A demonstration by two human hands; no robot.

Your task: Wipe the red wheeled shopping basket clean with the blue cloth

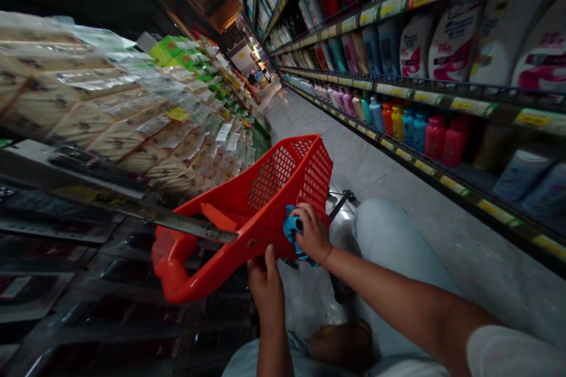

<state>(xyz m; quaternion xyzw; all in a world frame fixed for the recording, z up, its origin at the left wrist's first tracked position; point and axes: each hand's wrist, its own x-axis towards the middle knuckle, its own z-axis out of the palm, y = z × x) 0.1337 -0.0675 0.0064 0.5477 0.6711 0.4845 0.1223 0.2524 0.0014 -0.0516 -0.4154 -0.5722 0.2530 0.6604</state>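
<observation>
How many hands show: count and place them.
2. The left hand is at the near side of the red cart, toward its handle; the right hand holds a blue cloth against that side, farther forward. Any down the aisle are too small to tell.

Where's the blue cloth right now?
Head view, just below centre: the blue cloth is in the right hand, against the side of the red cart, to the right of the left hand.
</observation>
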